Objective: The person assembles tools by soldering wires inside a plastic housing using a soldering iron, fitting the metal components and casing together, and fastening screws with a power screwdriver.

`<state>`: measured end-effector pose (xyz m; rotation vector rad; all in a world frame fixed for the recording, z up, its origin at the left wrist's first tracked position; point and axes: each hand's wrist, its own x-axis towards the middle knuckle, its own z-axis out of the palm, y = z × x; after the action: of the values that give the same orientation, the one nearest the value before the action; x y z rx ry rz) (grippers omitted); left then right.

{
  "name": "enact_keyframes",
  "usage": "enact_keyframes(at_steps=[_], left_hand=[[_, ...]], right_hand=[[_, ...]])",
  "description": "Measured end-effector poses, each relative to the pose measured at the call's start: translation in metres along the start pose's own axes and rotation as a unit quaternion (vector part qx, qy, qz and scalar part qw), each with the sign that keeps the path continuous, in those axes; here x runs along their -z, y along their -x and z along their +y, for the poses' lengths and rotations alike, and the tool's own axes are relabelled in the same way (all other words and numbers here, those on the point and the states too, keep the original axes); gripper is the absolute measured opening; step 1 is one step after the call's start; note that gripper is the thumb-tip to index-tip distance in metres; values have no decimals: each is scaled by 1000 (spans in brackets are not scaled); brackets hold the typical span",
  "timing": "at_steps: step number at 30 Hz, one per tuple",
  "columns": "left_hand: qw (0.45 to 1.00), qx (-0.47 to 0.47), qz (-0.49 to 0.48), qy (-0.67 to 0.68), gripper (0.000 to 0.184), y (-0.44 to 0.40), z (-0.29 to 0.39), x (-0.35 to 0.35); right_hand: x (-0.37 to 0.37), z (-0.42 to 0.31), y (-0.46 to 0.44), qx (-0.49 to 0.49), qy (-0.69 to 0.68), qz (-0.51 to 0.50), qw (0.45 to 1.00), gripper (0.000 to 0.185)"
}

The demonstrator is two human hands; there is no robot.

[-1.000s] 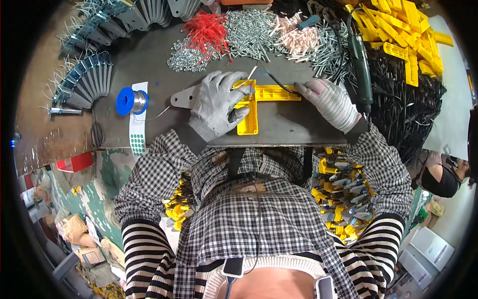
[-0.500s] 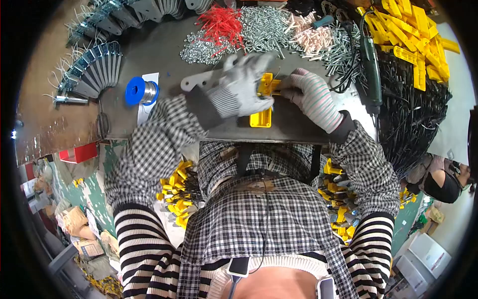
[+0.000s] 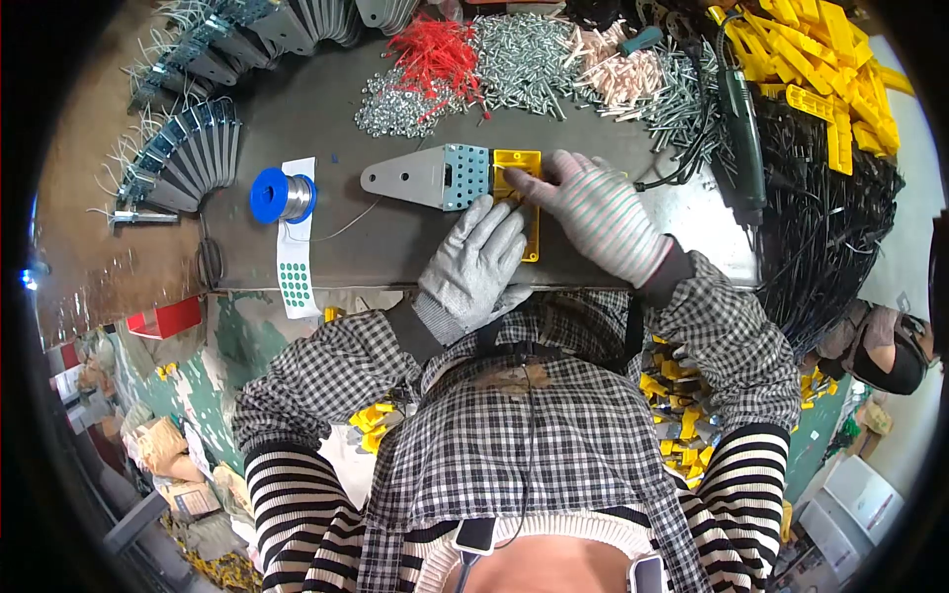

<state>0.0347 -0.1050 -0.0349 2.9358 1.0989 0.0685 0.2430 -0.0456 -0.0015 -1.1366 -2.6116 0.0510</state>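
A yellow plastic housing lies lengthwise near the table's front edge. Against its upper left side sits a grey tapered plate with a perforated bluish metal part. My left hand, in a grey glove, rests with fingers stretched out over the housing's left side and the lower corner of the perforated part, thumb apart. My right hand, in a striped glove, grips the housing's upper right part, one digit reaching inside. What lies under the fingertips is hidden.
A solder wire spool stands on a white strip with green dots. Behind are nuts, red pieces, screws and pale sleeves. A power screwdriver, black cables and yellow housings lie right; finished-looking plates left.
My left hand has moved down and flattened beside the housing, uncovering the grey plate with its perforated part. The right hand has shifted slightly left onto the housing.
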Motion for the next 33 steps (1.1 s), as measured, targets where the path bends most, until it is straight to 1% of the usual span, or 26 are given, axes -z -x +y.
enact_keyframes(at_steps=[1, 3, 4, 5, 6, 8, 9, 10, 11, 12, 14, 16, 17, 18, 20, 21, 22, 24, 26, 27, 28, 29, 30, 31, 32, 33], left_hand=[[1000, 2, 4, -2, 72, 0, 0, -1], [999, 2, 32, 6, 71, -4, 0, -2], [997, 4, 51, 62, 69, -3, 0, 0], [994, 2, 70, 87, 69, -4, -2, -2], [989, -3, 88, 114, 69, -5, -3, -5], [987, -2, 104, 126, 72, -10, -1, 2], [988, -5, 95, 123, 74, -8, 1, 1], [990, -4, 84, 117, 76, -7, 0, -1], [991, -11, 82, 107, 78, -6, -1, -5], [995, -9, 56, 85, 78, -4, -1, -3], [993, -13, 65, 94, 79, -3, -3, -8], [994, -11, 63, 91, 80, -4, 1, -6], [995, -6, 47, 87, 80, -3, 0, -5], [995, -7, 50, 82, 80, -3, -1, -5], [996, -7, 56, 74, 81, -2, -2, -7], [995, -6, 60, 75, 80, -2, -2, -7], [996, -9, 59, 73, 80, -1, -1, -9], [993, -16, 81, 83, 79, -1, -3, -12], [993, -18, 78, 83, 79, -1, -5, -10], [993, -20, 74, 87, 80, -2, -5, -10], [993, -18, 75, 88, 80, -3, -4, -9], [993, -17, 73, 91, 80, -3, -4, -6], [993, -18, 70, 94, 80, -4, -4, -5], [992, -19, 79, 100, 80, -4, -4, -6], [992, -18, 75, 101, 80, -4, -5, -5], [991, -19, 74, 106, 79, -4, -5, -4]], right_hand=[[-7, -1, 0, -15, 8, -25, 1000, 34], [-19, -2, -5, -51, -64, -43, 996, 25], [-20, 2, -5, -75, -106, -59, 990, 23], [-11, 8, -2, -31, -76, -48, 995, 26], [-7, 20, 3, -20, -123, 4, 992, 23], [47, 59, 17, -76, -76, 37, 994, 24], [69, 96, 36, -106, 142, 34, 984, 27], [105, 126, 51, -260, 148, 121, 947, 20], [114, 182, 86, -309, -132, 343, 877, 15], [156, 198, 108, -384, 217, 276, 854, 15], [201, 246, 143, -455, 344, 151, 807, 16], [214, 256, 143, -464, 328, 68, 820, 15], [206, 257, 128, -445, 329, 103, 826, 17], [192, 252, 117, -423, 290, 134, 848, 19], [161, 225, 71, -362, 232, 76, 900, 28], [146, 223, 53, -321, 263, 40, 909, 31], [137, 218, 38, -301, 340, 9, 891, 35], [127, 222, 36, -321, 368, -34, 872, 27], [123, 251, 64, -417, 425, -29, 803, 17], [155, 233, 71, -422, 457, -34, 782, 16], [175, 242, 96, -367, 500, -42, 783, 14], [203, 220, 105, -332, 589, -28, 736, 14], [230, 206, 105, -488, 465, 20, 739, 16], [245, 216, 127, -574, 401, -22, 714, 15], [248, 213, 145, -600, 440, -51, 666, 18], [239, 234, 191, -559, 445, 15, 699, 24]])
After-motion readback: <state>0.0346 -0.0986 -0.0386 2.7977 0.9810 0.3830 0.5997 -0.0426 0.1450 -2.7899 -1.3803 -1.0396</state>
